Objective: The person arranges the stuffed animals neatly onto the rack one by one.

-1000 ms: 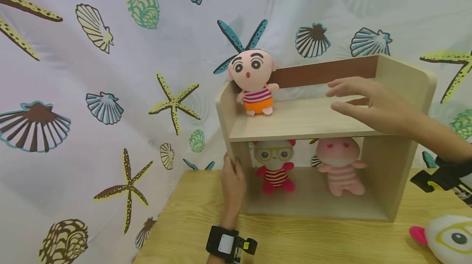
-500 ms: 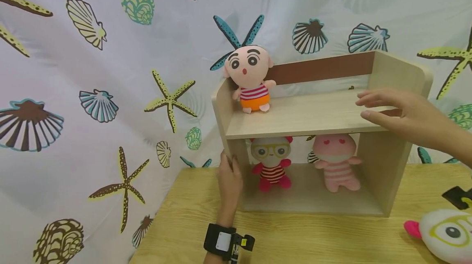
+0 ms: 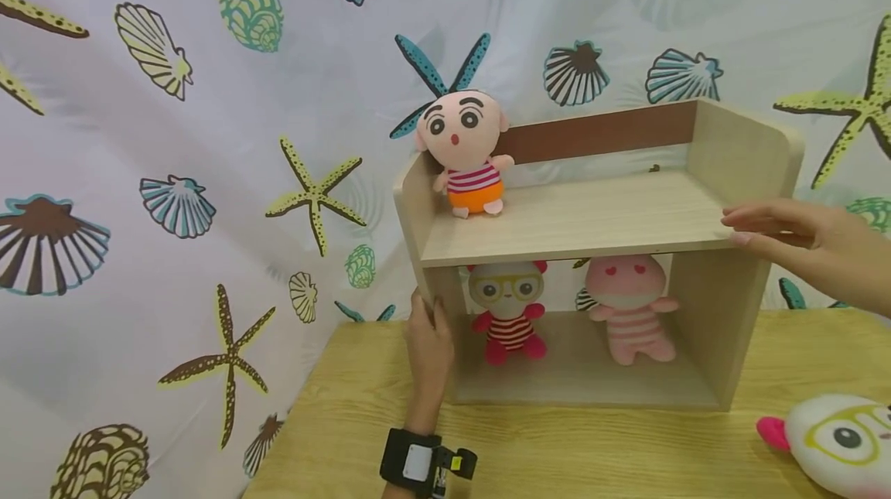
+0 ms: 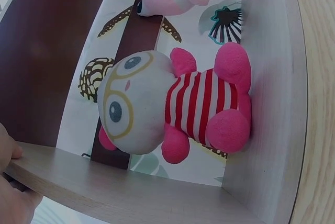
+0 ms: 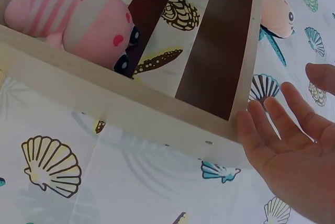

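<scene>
A two-tier wooden shelf (image 3: 571, 224) stands on the table. My left hand (image 3: 429, 346) grips the front edge of its left side panel, thumb and fingers on either side of the board in the left wrist view. At the shelf's right end is my right hand (image 3: 824, 247), fingers loosely extended; in the right wrist view they lie against or very near the board's corner. A boy plush doll (image 3: 475, 147) in a striped top sits at the upper tier's left. Below sit a panda plush (image 3: 511, 317) with yellow glasses and a pink striped plush (image 3: 631, 313).
Another white plush with yellow glasses (image 3: 835, 441) lies on the wooden table (image 3: 578, 452) at the front right, partly out of view. A patterned cloth (image 3: 230, 120) with shells and starfish hangs behind and to the left.
My right hand has moved right and down, from above the upper tier to the shelf's right end. My left hand keeps its grip. The head view has shifted slightly.
</scene>
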`<state>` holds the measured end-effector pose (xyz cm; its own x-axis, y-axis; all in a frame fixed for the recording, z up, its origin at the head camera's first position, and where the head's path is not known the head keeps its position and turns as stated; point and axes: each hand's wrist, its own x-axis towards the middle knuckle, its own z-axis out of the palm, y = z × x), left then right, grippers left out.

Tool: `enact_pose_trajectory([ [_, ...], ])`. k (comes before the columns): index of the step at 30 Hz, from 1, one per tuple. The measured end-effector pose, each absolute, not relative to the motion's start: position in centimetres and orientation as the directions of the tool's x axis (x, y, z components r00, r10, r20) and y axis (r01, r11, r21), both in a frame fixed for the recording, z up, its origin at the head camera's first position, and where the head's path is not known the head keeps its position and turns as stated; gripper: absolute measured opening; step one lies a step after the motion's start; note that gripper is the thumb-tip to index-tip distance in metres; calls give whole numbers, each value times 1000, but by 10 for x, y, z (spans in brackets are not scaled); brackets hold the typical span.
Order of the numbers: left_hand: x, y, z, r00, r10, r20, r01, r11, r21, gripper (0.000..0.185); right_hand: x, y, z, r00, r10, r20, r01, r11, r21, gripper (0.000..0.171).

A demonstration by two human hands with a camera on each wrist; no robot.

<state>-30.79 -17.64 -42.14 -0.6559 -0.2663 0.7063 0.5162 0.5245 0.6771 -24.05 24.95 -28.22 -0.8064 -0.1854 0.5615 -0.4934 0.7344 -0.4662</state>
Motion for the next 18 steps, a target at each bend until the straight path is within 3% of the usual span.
enact_pose_trajectory([
  [12, -306, -181, -424, -634, -284, 719, 509, 546, 665, 35, -240, 285, -301, -814, -52, 578, -424, 733, -532, 20],
  [18, -308, -181, -420, -623, -269, 734, 535, 538, 651, 35, -250, 312, -321, -837, -12, 546, -364, 757, -542, 27],
])
